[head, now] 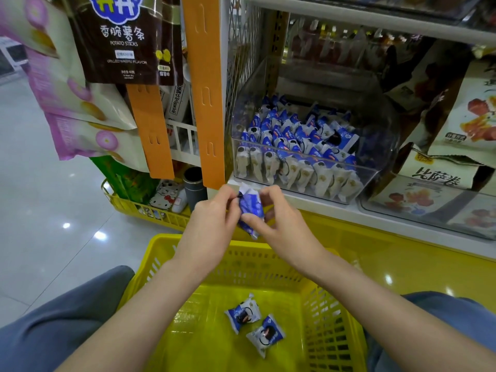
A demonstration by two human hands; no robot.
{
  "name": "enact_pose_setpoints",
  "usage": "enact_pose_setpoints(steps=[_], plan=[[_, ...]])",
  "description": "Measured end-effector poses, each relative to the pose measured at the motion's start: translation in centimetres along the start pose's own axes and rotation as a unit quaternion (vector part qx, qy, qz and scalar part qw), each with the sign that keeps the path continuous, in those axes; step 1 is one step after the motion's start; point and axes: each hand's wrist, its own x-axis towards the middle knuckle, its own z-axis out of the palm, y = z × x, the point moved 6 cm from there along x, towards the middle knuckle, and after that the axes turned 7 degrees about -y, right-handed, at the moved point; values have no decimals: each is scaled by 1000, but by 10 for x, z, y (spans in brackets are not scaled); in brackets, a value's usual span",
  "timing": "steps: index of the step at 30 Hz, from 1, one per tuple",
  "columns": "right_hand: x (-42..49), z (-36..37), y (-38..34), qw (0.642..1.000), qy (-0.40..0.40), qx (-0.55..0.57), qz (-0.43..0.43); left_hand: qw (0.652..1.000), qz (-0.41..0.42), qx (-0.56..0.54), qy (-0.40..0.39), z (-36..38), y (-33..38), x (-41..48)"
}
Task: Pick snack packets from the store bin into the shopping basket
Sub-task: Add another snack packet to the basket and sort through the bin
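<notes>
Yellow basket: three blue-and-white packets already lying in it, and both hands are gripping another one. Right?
Wrong count. The head view shows two loose packets lying in the yellow basket, not three. The rest holds: the left hand and right hand both grip another blue-and-white packet.

A shop: stocked shelf point(303, 201), hanging snack bags point(126, 49), yellow shopping basket point(330, 331).
</notes>
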Motion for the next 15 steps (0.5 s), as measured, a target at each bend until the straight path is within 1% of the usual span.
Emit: enact_pose_setpoints(steps=[1,2,3,4,5,6,7,8,9,10,12,13,15], plan=[[0,-1,-2,1000,1,24,-8,998,-32,-52,2,-1,-5,2],[0,-2,-3,999,1,42,-13,989,-70,-127,1,-1,-10,5],[0,-2,-4,999,-2,51,-16,969,-110,-221,-4,0,-13,7],[0,-2,-5,998,-6,54,-18,934,-150,-322,-18,3,-15,8],[-1,-2,-5,998,-9,56,-20,891,-184,-413,-40,8,-13,8],[-2,-2,-4,998,-7,55,-21,849,-208,-482,-66,13,-9,6],[-3,-3,-4,999,0,49,-19,820,-222,-520,-90,17,-5,4],[-4,-4,-3,999,11,39,-11,809,-222,-533,-111,21,-2,2],[-5,-5,-2,999,22,31,-1,815,-213,-525,-124,24,1,0],[-5,-6,-1,999,33,28,11,833,-200,-500,-127,24,4,0],[-6,-7,1,998,46,23,31,880,-187,-427,-93,19,3,0],[-6,-8,1,998,45,22,39,892,-190,-404,-67,16,0,1],[-6,-9,0,998,34,40,44,894,-199,-399,-38,12,-4,2]])
